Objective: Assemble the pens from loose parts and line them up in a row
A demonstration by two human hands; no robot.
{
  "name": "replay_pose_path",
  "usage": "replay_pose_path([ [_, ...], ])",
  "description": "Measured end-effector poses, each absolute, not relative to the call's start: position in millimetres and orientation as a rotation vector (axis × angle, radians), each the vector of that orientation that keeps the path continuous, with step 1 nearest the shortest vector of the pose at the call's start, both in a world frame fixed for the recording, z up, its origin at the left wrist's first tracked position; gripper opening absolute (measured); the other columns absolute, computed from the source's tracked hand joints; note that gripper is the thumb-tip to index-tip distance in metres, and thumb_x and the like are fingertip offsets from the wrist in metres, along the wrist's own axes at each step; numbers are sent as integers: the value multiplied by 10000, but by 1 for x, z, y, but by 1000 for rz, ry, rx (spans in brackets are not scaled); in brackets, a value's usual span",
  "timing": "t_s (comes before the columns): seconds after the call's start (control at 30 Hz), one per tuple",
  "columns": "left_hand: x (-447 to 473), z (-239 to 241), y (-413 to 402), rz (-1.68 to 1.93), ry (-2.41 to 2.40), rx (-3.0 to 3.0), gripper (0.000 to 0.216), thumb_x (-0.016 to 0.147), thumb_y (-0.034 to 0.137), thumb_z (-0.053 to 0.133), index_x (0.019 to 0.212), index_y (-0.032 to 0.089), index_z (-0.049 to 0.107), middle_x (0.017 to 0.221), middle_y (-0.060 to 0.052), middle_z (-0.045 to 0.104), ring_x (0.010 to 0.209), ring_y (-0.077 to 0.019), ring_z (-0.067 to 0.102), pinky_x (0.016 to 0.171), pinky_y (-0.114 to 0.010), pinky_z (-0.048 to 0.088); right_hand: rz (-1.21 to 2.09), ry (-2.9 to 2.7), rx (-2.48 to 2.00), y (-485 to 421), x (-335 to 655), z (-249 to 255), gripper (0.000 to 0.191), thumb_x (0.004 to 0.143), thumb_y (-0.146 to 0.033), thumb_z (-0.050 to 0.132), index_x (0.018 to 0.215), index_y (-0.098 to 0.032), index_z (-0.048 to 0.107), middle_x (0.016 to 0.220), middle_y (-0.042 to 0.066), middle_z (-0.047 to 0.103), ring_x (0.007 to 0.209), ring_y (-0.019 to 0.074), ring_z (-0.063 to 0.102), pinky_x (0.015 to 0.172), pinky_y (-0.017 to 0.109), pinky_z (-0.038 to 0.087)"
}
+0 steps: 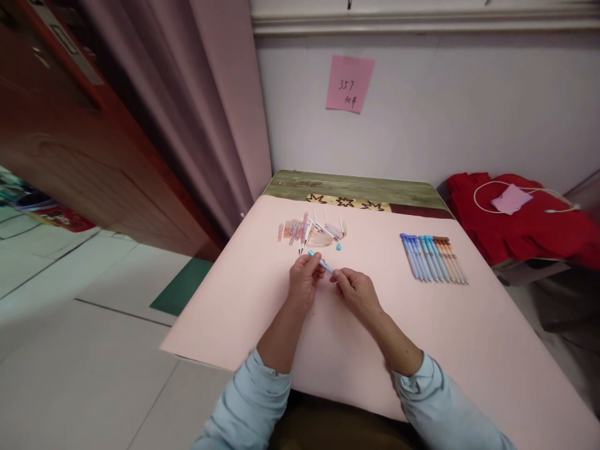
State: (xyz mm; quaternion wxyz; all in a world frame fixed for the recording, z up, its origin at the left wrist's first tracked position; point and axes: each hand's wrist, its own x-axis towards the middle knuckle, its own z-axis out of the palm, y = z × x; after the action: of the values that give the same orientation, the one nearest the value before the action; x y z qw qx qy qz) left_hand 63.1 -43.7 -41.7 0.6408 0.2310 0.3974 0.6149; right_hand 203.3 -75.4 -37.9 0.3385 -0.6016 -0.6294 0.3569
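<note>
Between both hands, above the table, is a pale blue pen (326, 267) with a brighter blue end at the upper left. My left hand (304, 278) pinches it near that bright end. The fingers of my right hand (356, 290) are closed on its lower right end. Just beyond the hands lies a loose heap of pen parts (295, 229): pinkish barrels, clear pieces and thin white refills with dark tips. A small bright blue piece (339, 247) rests at the heap's right side.
Several assembled pens (431, 259) in blue, turquoise and brown lie in a row at the right. The table (225, 300) has a pale pink cover. A red cloth (529, 225) with a white cable and pink paper is beyond its right edge; a wooden door (122, 144) stands left.
</note>
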Motion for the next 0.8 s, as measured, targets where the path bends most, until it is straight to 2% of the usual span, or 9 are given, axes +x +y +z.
replay_pose_path([
  [0.2, 61, -38, -46, 1349, 863, 545, 385, 720, 394, 778, 982, 135, 666, 914, -91, 718, 592, -88, 584, 565, -235, 433, 937, -1614, -1554, -76, 204, -37, 478, 935, -542, 399, 785, -209, 708, 598, 14, 664, 551, 160, 601, 538, 245, 421],
  [0.27, 61, -39, -46, 1356, 866, 556, 345, 700, 352, 794, 930, 121, 683, 900, -93, 717, 586, -77, 570, 559, -223, 420, 945, -1605, -1547, -76, 204, -37, 478, 933, -545, 399, 788, -209, 707, 594, 13, 661, 544, 160, 597, 537, 246, 423],
  [0.4, 61, -43, -44, 1431, 911, 529, 294, 651, 308, 839, 702, 132, 609, 643, -7, 623, 546, -63, 527, 532, -198, 386, 924, -1601, -1555, -76, 203, -37, 443, 925, -530, 424, 790, -214, 704, 601, 11, 663, 562, 163, 606, 547, 247, 426],
  [0.47, 62, -43, -43, 1458, 911, 505, 322, 650, 332, 845, 725, 147, 593, 625, 15, 598, 540, -67, 530, 529, -199, 390, 917, -1601, -1566, -76, 203, -37, 424, 924, -520, 434, 788, -217, 698, 608, 12, 667, 572, 166, 611, 549, 247, 425],
  [0.6, 62, -42, -43, 1414, 883, 499, 367, 695, 406, 808, 894, 145, 644, 815, -32, 677, 569, -73, 566, 541, -216, 420, 935, -1592, -1563, -76, 203, -37, 407, 928, -515, 436, 788, -219, 680, 614, 12, 671, 568, 168, 607, 552, 249, 426],
  [0.8, 61, -43, -43, 1402, 900, 515, 305, 687, 361, 818, 760, 118, 649, 675, -13, 627, 584, -72, 562, 547, -201, 407, 929, -1563, -1558, -77, 203, -38, 401, 933, -512, 421, 813, -222, 671, 617, 11, 675, 554, 169, 604, 552, 255, 427],
])
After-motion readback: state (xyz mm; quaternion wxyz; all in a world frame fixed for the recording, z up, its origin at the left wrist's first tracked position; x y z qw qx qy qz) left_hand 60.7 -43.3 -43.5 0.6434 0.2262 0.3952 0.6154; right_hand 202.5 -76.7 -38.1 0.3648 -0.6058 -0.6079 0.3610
